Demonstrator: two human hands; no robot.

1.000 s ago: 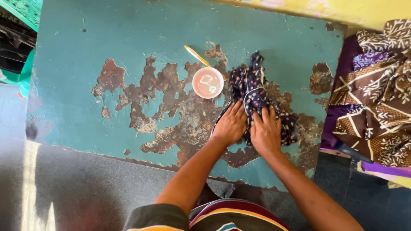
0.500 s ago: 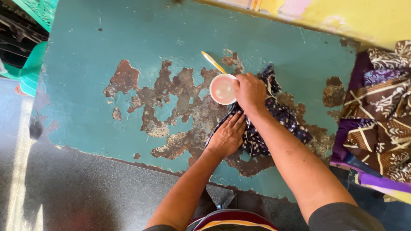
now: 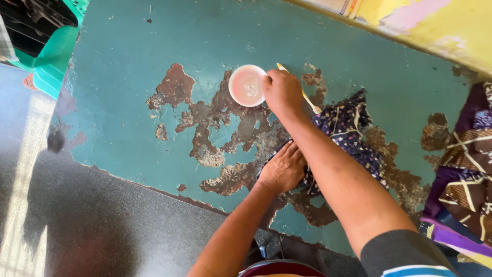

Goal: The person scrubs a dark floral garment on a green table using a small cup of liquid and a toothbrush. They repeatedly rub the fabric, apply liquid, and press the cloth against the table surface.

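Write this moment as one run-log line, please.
left hand: flat on dark patterned cloth | right hand: at small round pink bowl, touching rim | surface: worn teal table

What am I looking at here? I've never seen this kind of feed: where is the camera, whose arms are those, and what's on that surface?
There is no machine: this is one camera worn on a person's head, looking straight down at their own two bare arms. The surface is a teal painted table with large patches where the paint has peeled to brown. The left hand lies flat, pressing the near edge of a dark patterned cloth. The right hand reaches across to a small round cup with a pale pinkish inside, its fingers at the rim, and holds a thin yellowish stick. More patterned fabric is piled at the right edge, and a green crate sits at the upper left.
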